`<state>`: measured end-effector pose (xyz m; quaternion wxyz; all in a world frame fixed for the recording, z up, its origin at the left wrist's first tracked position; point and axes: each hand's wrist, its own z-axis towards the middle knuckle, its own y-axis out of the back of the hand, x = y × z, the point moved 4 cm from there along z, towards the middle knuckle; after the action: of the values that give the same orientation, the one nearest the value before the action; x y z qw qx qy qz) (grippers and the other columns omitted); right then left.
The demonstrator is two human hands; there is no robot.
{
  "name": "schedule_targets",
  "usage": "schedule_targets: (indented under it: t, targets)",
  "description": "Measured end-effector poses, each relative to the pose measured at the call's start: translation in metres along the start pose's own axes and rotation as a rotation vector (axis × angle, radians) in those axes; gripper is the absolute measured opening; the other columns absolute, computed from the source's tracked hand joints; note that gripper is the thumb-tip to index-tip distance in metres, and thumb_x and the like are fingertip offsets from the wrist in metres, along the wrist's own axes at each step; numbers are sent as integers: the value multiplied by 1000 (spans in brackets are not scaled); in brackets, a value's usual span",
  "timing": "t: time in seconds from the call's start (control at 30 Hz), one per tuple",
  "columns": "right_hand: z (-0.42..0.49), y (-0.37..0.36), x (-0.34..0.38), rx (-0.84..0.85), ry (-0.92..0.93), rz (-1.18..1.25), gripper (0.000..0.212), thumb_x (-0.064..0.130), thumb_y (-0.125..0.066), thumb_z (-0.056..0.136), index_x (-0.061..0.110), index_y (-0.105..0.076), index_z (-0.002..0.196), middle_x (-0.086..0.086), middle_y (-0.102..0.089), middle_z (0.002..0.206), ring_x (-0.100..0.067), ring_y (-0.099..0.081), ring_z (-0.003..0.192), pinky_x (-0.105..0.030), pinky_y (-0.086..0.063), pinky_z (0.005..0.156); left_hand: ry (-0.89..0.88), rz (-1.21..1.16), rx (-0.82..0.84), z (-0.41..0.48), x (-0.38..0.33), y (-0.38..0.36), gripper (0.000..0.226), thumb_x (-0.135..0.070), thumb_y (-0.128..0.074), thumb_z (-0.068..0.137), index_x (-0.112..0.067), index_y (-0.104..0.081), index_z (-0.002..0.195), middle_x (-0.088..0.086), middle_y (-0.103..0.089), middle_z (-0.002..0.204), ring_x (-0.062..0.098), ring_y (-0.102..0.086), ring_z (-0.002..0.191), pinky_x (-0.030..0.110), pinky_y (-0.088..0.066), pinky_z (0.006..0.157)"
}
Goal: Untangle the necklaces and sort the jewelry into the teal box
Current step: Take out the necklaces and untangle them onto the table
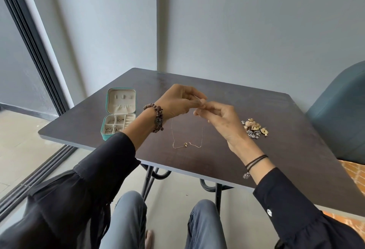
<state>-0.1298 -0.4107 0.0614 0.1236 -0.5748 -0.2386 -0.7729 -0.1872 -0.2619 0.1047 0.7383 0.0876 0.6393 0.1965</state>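
Note:
A thin gold necklace [186, 145] with a small ring pendant hangs in a loop, its bottom resting on the dark table [276, 150]. My left hand [177, 100] and my right hand [219, 120] meet fingertip to fingertip above the table, both pinching the chain's upper ends. The teal box [118, 115] stands open at the table's left, lid upright, with several silver chains in its cream compartments. A pile of gold and silver jewelry [254, 128] lies on the table just right of my right hand.
A teal chair [339, 114] stands at the table's right side. The grey wall corner is behind the table, and a sliding door track [29, 181] runs along the floor at the left. My knees sit under the near table edge.

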Motion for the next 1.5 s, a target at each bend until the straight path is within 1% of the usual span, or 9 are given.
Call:
schedule_targets:
  t: [0.1,0.37,0.43,0.6,0.73,0.93,1.13,1.37,1.5]
  targets:
    - [0,6,4,2,25,68,13,18,-77,89,9,-78,99,-4,-78,85,-8,-66,73,-10,-46,70,-22,-6,-38,1,1,6,20,-25,-71,91,-9,-73,104,-5,-73,78,5,-49,51,15,-37,46]
    - [3,17,15,-14,-7,300,15,17,-67,98,5,-74,95,-8,-72,80,-16,-61,73,-31,-54,80,-31,-49,-9,4,7,8,21,-30,-75,87,-10,-74,93,0,-74,81,6,-59,60,18,-47,58]
    - [5,19,16,-21,-30,328,16,17,-65,99,4,-73,93,-8,-69,79,-15,-57,66,-32,-53,76,-33,-33,-5,4,9,6,23,-30,-74,87,-8,-75,93,-1,-73,80,5,-60,62,17,-48,60]
    - [7,27,16,-54,-18,304,18,17,-64,99,6,-73,88,-7,-65,73,-12,-39,57,-22,-31,54,-58,87,71,1,5,-1,25,-31,-73,88,-10,-76,100,5,-75,87,9,-64,65,23,-54,66]
    - [4,32,20,-59,-40,279,18,20,-63,97,8,-72,86,-5,-62,72,-12,-32,53,-17,-28,45,-81,43,89,0,-8,-6,27,-32,-72,89,-7,-75,97,1,-73,81,10,-59,64,19,-50,63]
    - [6,39,36,-75,-44,407,21,21,-62,96,3,-69,90,-2,-63,72,-11,-31,46,-24,-13,43,-124,-66,105,4,-31,-15,33,-35,-66,93,-3,-70,100,0,-71,84,11,-57,66,24,-51,67]
    - [19,54,28,-156,-49,339,22,23,-63,94,3,-71,91,-2,-65,72,-13,-35,46,-23,-17,41,-99,-128,87,22,-25,-31,31,-32,-63,96,-2,-67,104,0,-73,86,13,-62,66,28,-54,72]
    - [48,67,-21,-238,-141,205,14,20,-65,94,8,-70,89,-1,-65,66,-15,-41,46,-21,-25,40,4,-101,18,69,20,-54,25,-28,-64,96,-4,-67,104,1,-75,88,11,-67,68,23,-51,65]
    - [75,74,-48,-247,-194,117,12,18,-65,94,10,-70,86,0,-67,66,-14,-52,49,-21,-39,47,41,-61,-40,107,47,-62,18,-25,-66,95,-8,-68,100,4,-75,89,12,-68,68,22,-51,63]
